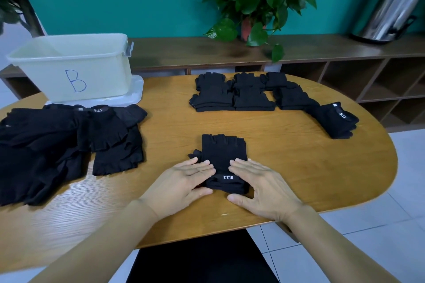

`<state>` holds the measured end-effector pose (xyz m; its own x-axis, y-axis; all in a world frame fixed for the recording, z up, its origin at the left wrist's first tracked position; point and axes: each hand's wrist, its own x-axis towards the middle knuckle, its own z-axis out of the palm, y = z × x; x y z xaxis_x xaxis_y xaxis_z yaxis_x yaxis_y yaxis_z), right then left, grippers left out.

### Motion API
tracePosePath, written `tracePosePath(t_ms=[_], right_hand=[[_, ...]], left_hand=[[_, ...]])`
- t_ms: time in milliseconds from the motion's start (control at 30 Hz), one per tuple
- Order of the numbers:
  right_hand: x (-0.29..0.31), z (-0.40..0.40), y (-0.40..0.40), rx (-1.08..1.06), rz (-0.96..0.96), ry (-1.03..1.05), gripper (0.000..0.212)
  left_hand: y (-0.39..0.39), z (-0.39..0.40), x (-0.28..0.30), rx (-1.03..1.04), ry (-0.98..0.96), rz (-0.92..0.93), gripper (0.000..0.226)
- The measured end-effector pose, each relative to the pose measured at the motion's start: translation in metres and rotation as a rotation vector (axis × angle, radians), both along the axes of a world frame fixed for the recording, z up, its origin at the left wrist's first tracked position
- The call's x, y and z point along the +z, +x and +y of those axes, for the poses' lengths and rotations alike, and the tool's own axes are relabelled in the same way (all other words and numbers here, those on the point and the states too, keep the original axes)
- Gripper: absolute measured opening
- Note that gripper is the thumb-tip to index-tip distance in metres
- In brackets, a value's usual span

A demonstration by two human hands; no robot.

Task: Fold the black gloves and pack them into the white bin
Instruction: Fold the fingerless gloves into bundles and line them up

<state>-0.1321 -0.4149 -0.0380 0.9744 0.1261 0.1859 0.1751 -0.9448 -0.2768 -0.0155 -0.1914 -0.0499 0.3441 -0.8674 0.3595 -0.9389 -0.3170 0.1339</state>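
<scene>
A black fingerless glove (224,151) with a white "5.11" cuff mark lies flat at the table's near middle. My left hand (181,187) rests on its left cuff side with straight fingers, thumb at the cuff edge. My right hand (262,187) lies flat on the right cuff side. A loose heap of black gloves (57,140) covers the table's left. Neat stacks of folded gloves (248,95) sit at the far middle, one more pair (335,123) at the right. The white bin (71,64), marked "B", stands at the far left on its lid.
The oval wooden table (287,163) has bare wood right of my hands. Behind it runs a low wooden shelf (345,69) with a potted plant (255,0) and a steel urn (395,4). Tiled floor lies to the right.
</scene>
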Motion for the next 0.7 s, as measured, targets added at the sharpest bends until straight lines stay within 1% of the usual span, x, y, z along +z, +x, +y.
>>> tracePosePath(t_ms=[100,200,267,333,400,433,500,533,567,600,667,700], right_hand=[[-0.001,0.001,-0.002,-0.009,-0.015,0.032,0.079],[-0.001,0.000,-0.007,-0.034,-0.006,0.107,0.079],[0.000,-0.002,-0.010,-0.039,0.011,0.164,0.074],[0.000,-0.001,-0.010,-0.043,0.028,0.221,0.059],[-0.002,-0.001,-0.008,-0.062,0.014,0.255,0.044],[-0.002,-0.001,-0.007,-0.087,0.009,0.284,0.043],[0.000,0.000,-0.004,-0.168,0.008,0.353,0.057],[0.001,0.000,-0.003,-0.207,0.010,0.363,0.060],[0.001,0.000,-0.001,-0.241,0.009,0.359,0.062],[0.001,0.001,0.000,-0.278,0.005,0.363,0.065],[-0.001,0.003,0.005,-0.370,-0.050,0.393,0.066],[-0.002,0.004,0.009,-0.423,-0.093,0.405,0.064]], left_hand=[[-0.003,0.000,-0.001,0.011,-0.036,0.036,0.058],[-0.009,0.003,0.000,0.028,-0.099,0.104,0.052],[-0.014,0.008,0.000,0.054,-0.192,0.219,0.053],[-0.017,0.013,0.000,0.104,-0.240,0.350,0.059],[-0.017,0.014,0.004,0.087,-0.220,0.365,0.061],[-0.017,0.013,0.007,0.063,-0.182,0.377,0.065],[-0.014,0.010,0.016,0.069,-0.059,0.427,0.086],[-0.011,0.008,0.019,0.098,-0.002,0.431,0.091],[-0.008,0.006,0.023,0.128,0.029,0.437,0.087],[-0.005,0.004,0.022,0.150,0.021,0.440,0.076],[-0.001,-0.005,0.023,0.171,-0.080,0.500,0.041],[0.001,-0.009,0.023,0.197,-0.153,0.559,0.028]])
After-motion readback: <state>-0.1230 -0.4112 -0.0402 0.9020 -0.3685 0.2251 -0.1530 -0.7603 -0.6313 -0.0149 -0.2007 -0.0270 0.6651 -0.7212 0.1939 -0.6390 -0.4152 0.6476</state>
